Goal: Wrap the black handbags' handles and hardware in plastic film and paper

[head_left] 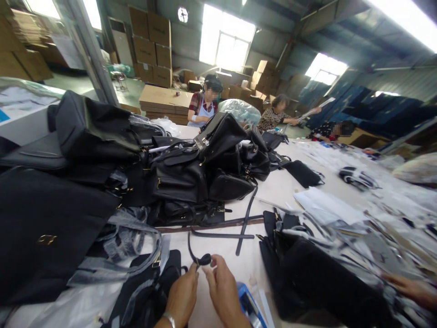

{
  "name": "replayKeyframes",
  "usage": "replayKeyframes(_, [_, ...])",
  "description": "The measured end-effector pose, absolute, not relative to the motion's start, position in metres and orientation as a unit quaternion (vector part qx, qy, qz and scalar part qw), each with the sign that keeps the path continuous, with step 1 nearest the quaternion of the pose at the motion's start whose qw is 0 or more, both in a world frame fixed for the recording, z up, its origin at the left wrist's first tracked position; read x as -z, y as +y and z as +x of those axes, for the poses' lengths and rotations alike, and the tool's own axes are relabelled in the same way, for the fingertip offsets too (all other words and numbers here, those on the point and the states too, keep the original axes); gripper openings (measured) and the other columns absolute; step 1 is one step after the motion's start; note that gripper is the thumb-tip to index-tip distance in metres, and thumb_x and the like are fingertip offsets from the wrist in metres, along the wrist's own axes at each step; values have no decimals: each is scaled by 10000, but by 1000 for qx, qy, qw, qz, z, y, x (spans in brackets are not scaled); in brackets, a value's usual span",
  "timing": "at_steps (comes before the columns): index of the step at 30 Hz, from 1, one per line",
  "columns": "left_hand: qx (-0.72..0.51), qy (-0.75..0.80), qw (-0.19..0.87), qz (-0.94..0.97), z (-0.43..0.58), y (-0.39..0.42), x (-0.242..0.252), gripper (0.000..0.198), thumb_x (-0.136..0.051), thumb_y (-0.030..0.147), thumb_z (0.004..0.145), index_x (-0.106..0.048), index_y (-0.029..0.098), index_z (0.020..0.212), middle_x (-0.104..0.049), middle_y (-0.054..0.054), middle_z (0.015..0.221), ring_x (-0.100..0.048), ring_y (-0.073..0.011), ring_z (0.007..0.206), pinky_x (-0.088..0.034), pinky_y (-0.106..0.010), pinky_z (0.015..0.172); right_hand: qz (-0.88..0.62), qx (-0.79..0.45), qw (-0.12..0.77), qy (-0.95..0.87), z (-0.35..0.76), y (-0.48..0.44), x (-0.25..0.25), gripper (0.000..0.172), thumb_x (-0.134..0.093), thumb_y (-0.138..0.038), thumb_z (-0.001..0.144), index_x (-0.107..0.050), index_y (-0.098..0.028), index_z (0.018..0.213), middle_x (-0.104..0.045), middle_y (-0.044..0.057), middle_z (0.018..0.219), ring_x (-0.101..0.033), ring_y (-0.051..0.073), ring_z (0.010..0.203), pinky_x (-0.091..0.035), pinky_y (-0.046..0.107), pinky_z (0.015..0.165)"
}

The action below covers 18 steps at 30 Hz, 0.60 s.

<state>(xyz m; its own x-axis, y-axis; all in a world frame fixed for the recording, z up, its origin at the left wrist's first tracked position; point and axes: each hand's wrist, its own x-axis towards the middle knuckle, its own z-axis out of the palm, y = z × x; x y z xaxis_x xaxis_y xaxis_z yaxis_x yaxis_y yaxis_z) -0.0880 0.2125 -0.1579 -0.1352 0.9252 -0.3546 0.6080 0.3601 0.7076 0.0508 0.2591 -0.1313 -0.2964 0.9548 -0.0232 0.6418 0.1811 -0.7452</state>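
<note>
A thin black strap (205,260) with a small gold-coloured fitting is curled at my fingertips, its long part bending up and away over the white table. My left hand (183,290) pinches the strap near the fitting; a pale band circles that wrist. On the other side, my right hand (222,284) has its thumb and fingers closed around the curled end. Beyond my hands, a loose dark strap (246,223) lies across the table. Close by on the left is a black bag (167,273) with a gold buckle and a plastic-wrapped handle.
Black bags (184,177) are heaped ahead; a large black bag (51,237) stands left. At right are another black bag (321,269), white paper sheets (327,205) and a person's hand (409,289). A blue object (251,303) lies beside my right wrist. Several people work across the table.
</note>
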Motion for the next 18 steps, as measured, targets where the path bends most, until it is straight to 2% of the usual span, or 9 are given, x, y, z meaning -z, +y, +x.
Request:
replayKeyframes(5, [-158,725,386,548,-82,199,157,470,-228,314,937,-454,125,1303,-734,-160,931,-689,-260,872,-462,-314,712,-530,-408,222,-710,32,262,154,195,-440,-304,900,-513,-208,1054,-640,25,754,-638,192,688,-467,269,638])
replayKeyframes(8, [-150,712,396,560,-86,198,156,454,-264,270,922,-453,112,1304,-726,-174,977,-684,-271,905,-471,-334,740,-525,-436,181,-708,27,261,157,209,-383,-286,928,-519,-194,1057,-639,15,671,-634,176,595,-449,245,564])
replayKeyframes(13, [-148,703,400,569,-93,204,152,399,-309,209,895,-528,101,1210,-714,-189,990,-677,-270,933,-479,-335,769,-526,-303,134,-784,20,256,168,223,-388,-170,912,-514,-201,1094,-686,95,915,-681,227,758,-466,265,605])
replayKeyframes(18, [-121,686,400,596,-95,206,146,394,-279,175,891,-558,105,1160,-722,-181,967,-689,-277,887,-495,-340,734,-524,-198,90,-824,14,246,184,191,-385,-109,906,-532,-207,980,-680,76,799,-677,223,655,-450,261,536])
